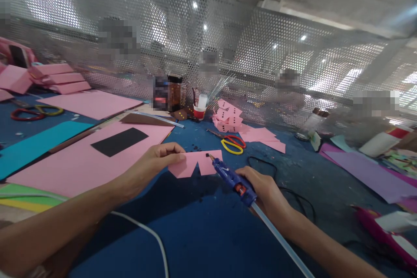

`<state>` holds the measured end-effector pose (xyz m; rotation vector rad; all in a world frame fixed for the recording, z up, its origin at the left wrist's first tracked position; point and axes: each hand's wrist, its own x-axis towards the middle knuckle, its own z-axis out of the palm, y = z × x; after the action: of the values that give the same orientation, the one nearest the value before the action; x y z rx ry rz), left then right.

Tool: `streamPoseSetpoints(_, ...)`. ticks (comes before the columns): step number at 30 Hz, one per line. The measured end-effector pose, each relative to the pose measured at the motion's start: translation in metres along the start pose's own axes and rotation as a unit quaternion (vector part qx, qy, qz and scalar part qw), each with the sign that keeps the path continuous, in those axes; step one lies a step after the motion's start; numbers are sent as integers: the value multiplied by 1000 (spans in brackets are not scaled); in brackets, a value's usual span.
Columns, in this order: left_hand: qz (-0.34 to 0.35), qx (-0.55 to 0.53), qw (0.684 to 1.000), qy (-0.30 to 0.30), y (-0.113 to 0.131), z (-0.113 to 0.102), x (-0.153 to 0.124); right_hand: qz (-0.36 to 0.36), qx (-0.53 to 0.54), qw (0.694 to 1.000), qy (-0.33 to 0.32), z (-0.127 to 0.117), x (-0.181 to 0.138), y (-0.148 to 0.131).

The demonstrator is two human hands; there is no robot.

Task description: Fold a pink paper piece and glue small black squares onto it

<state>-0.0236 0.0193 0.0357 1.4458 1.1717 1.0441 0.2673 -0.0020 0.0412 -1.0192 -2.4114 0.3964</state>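
Between the thumb and fingers of my left hand (163,160) is the left end of a pink paper cutout (187,165) with a notch in its lower edge. My right hand (263,184) is wrapped round a blue hot glue gun (233,180), a long clear glue stick (280,241) sticking out of its back. The gun's nozzle meets a small black square (207,155) near the cutout's upper right; whether the square sticks to the nozzle or lies on the paper, I cannot tell.
Scissors with red and yellow handles (234,144) lie beyond the cutout, near dotted pink pieces (227,117). A black paper rectangle (120,141) rests on pink sheets at left. A white cable (143,226) crosses the blue table. Perforated metal mesh (182,30) stands behind.
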Motion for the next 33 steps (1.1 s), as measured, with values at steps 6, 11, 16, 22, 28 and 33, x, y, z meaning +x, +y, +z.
streamPoseSetpoints(6,6,-1,1000,4,-3,0,1,1,0,1000,-5,2,0,2)
streamPoseSetpoints(11,14,14,1000,3,-1,-1,1,-3,1,1000,-7,1,-1,1)
streamPoseSetpoints(16,35,48,998,-4,1,-1,0,-2,15,1000,8,-1,0,-2)
streamPoseSetpoints(22,44,81,996,2,3,1,-2,1,13,1000,-10,0,0,-1)
streamPoseSetpoints(28,43,77,996,1,4,1,-2,6,15,1000,-8,1,-1,-1)
streamPoseSetpoints(33,40,64,997,-7,2,1,-2,12,6,1000,-13,2,-1,-2)
